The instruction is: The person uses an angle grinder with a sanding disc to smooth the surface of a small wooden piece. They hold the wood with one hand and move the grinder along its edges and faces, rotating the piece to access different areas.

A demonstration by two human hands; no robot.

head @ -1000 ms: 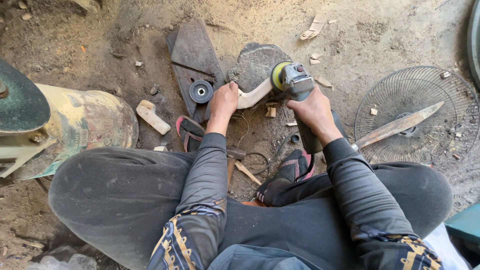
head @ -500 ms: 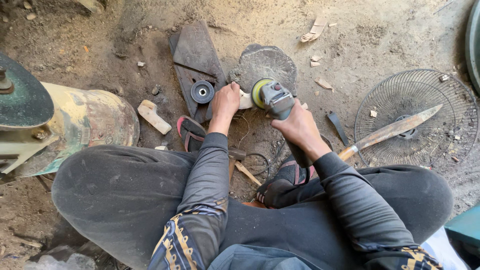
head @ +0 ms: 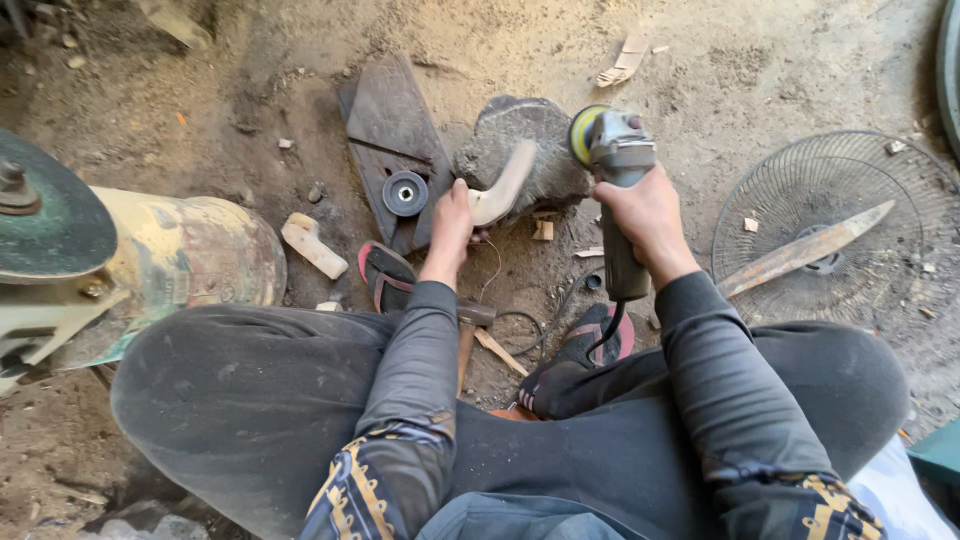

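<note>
Pale cream curved wood piece (head: pixel 503 192); grey angle grinder (head: pixel 620 190) with a yellow-green disc; dark grey sleeves, gold-patterned cuffs; rusty brown blade (head: pixel 805 250); teal-green wheel (head: pixel 45 215).

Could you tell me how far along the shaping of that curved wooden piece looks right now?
Done: the curved wooden piece already has a pale, smooth, rounded outline. In hand: the left hand steadies it on the stone block, and the right hand holds the angle grinder, disc just beside the tip, apparently apart. Left: probably more sanding; a second pale piece lies on the ground nearby.
</note>
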